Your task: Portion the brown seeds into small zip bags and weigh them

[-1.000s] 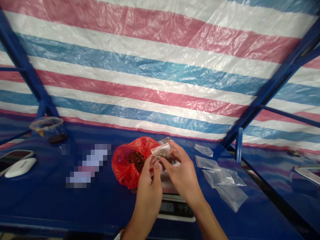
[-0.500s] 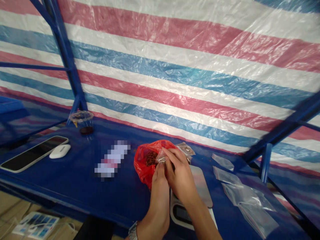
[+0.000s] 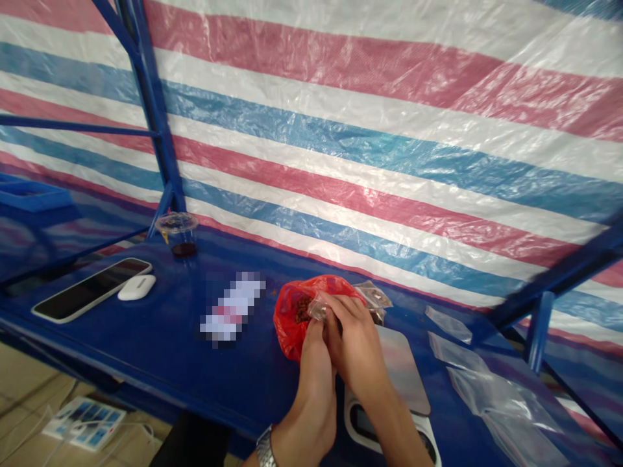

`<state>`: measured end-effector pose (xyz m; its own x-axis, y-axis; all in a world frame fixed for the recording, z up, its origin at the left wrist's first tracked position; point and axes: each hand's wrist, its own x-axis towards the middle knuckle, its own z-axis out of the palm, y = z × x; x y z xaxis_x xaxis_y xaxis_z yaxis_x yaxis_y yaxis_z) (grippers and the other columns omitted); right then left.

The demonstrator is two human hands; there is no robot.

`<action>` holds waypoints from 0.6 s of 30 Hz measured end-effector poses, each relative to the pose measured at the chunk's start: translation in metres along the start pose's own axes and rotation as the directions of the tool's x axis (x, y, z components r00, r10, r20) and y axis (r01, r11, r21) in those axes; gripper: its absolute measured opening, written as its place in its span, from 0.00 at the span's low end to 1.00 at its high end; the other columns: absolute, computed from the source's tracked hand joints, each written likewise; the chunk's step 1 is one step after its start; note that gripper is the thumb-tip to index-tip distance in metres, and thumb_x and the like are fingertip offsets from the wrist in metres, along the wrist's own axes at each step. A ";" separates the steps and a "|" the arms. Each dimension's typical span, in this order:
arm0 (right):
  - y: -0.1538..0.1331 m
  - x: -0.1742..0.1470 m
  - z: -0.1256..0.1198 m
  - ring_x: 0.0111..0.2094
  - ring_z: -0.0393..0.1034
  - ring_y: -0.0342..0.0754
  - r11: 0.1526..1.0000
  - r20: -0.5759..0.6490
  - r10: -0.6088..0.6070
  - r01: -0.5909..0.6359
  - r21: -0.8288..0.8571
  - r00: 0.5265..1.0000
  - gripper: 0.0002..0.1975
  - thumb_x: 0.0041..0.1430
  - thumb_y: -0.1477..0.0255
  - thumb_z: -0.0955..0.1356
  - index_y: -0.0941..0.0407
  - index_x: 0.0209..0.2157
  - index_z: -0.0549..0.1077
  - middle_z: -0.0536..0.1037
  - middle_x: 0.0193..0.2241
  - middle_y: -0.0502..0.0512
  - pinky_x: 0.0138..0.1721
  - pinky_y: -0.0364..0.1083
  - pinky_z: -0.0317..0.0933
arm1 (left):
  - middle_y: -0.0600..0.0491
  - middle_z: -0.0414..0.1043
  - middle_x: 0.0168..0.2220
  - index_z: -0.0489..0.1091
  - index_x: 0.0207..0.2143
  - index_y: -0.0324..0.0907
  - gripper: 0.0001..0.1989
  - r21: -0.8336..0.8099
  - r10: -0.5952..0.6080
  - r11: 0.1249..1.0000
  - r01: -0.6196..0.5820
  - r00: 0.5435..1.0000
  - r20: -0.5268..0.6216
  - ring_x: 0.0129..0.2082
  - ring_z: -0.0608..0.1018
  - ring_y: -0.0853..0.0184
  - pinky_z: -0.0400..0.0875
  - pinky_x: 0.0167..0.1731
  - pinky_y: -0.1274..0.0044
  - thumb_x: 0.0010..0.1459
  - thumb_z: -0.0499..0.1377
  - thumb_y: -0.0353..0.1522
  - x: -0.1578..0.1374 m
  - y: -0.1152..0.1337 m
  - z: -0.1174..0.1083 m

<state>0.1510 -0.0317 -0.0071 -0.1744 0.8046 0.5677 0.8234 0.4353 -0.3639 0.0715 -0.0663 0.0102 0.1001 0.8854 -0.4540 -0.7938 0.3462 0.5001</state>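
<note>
Both my hands meet over the near right side of a red plastic bag (image 3: 289, 327), which lies open with small reddish-brown pieces (image 3: 302, 309) inside. A small clear plastic bag (image 3: 318, 307) sticks out between my fingers. My left hand (image 3: 314, 353), with a metal watch at the wrist, is closed at its lower edge. From the right, my right hand (image 3: 353, 331) curls its fingers over the same clear bag. What the clear bag holds is hidden by the fingers. Under my right forearm stands a kitchen scale (image 3: 403, 370), partly covered.
Filled clear bags (image 3: 377, 297) lie behind my right hand. Flat zip bags (image 3: 501, 395) spread along the right. Leftward are a blurred-out item (image 3: 233, 308), a white earbud case (image 3: 137, 287), a phone (image 3: 92, 290) and a lidded cup (image 3: 179, 235). Striped sheeting (image 3: 341, 162) hangs behind the blue table.
The whole view has shifted, so the table's things appear further right. My hands stay together at the red bag, still closed on the small clear bag.
</note>
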 end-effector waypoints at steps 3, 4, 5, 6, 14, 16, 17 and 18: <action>0.001 -0.001 0.000 0.51 0.74 0.59 1.000 -0.008 0.006 -0.006 -0.018 1.000 0.20 0.71 0.75 0.62 0.53 0.57 0.79 0.83 0.50 0.58 0.55 0.59 0.66 | 0.47 0.84 0.46 0.78 0.51 0.43 0.19 -0.004 -0.016 1.000 0.016 1.000 0.007 0.49 0.84 0.60 0.80 0.51 0.69 0.72 0.51 0.39 0.000 -0.002 -0.002; 0.001 -0.001 0.000 0.51 0.73 0.60 1.000 -0.008 0.006 -0.006 -0.026 1.000 0.20 0.71 0.75 0.62 0.53 0.57 0.79 0.83 0.51 0.59 0.56 0.59 0.66 | 0.47 0.84 0.45 0.78 0.51 0.43 0.19 -0.004 -0.021 1.000 0.022 1.000 0.012 0.49 0.84 0.59 0.79 0.52 0.68 0.72 0.51 0.40 0.000 -0.004 -0.003; 0.001 -0.001 -0.001 0.51 0.73 0.60 1.000 -0.007 0.006 -0.006 -0.031 1.000 0.20 0.71 0.75 0.61 0.53 0.57 0.79 0.83 0.51 0.59 0.56 0.60 0.66 | 0.47 0.84 0.45 0.78 0.52 0.43 0.19 -0.003 -0.026 1.000 0.026 1.000 0.014 0.50 0.84 0.59 0.79 0.52 0.68 0.72 0.51 0.40 0.001 -0.005 -0.004; 0.002 -0.002 -0.002 0.51 0.73 0.60 0.999 -0.002 0.004 -0.004 -0.032 1.000 0.20 0.71 0.75 0.61 0.53 0.57 0.79 0.83 0.51 0.59 0.56 0.60 0.66 | 0.47 0.84 0.45 0.78 0.52 0.43 0.19 -0.002 -0.030 1.000 0.030 0.999 0.012 0.50 0.84 0.59 0.79 0.52 0.68 0.72 0.51 0.40 0.001 -0.006 -0.005; 0.004 -0.009 -0.006 0.51 0.74 0.58 0.997 0.055 0.006 -0.002 -0.075 0.998 0.20 0.71 0.76 0.62 0.54 0.58 0.78 0.82 0.52 0.59 0.55 0.58 0.66 | 0.46 0.84 0.45 0.76 0.52 0.40 0.17 0.006 -0.060 0.998 0.060 0.998 0.014 0.49 0.84 0.61 0.78 0.51 0.72 0.72 0.52 0.37 0.007 -0.009 -0.008; 0.005 -0.010 -0.007 0.51 0.74 0.57 0.996 0.049 0.013 -0.009 -0.089 0.999 0.20 0.71 0.77 0.62 0.53 0.58 0.78 0.82 0.52 0.58 0.54 0.57 0.66 | 0.47 0.84 0.45 0.75 0.53 0.39 0.16 -0.007 -0.069 0.998 0.069 0.998 -0.001 0.49 0.84 0.61 0.78 0.51 0.72 0.72 0.52 0.36 0.005 -0.008 -0.005; 0.005 -0.011 -0.007 0.50 0.74 0.57 0.995 0.052 0.015 -0.010 -0.095 0.999 0.20 0.70 0.77 0.62 0.52 0.58 0.78 0.82 0.52 0.58 0.54 0.57 0.66 | 0.47 0.84 0.44 0.75 0.52 0.39 0.16 -0.014 -0.074 0.997 0.074 0.997 -0.013 0.48 0.84 0.62 0.78 0.51 0.73 0.73 0.51 0.36 0.004 -0.008 -0.004; 0.005 -0.011 -0.008 0.50 0.74 0.57 0.995 0.057 0.014 -0.009 -0.099 0.998 0.21 0.70 0.78 0.62 0.52 0.57 0.78 0.82 0.52 0.57 0.53 0.57 0.67 | 0.47 0.84 0.43 0.75 0.52 0.38 0.16 -0.021 -0.074 0.997 0.073 0.997 -0.020 0.48 0.84 0.62 0.78 0.51 0.73 0.73 0.51 0.35 0.003 -0.008 -0.002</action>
<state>0.1615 -0.0413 -0.0094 -0.1930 0.8325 0.5193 0.8744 0.3860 -0.2939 0.0769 -0.0671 0.0031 0.1460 0.8509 -0.5046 -0.7968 0.4034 0.4498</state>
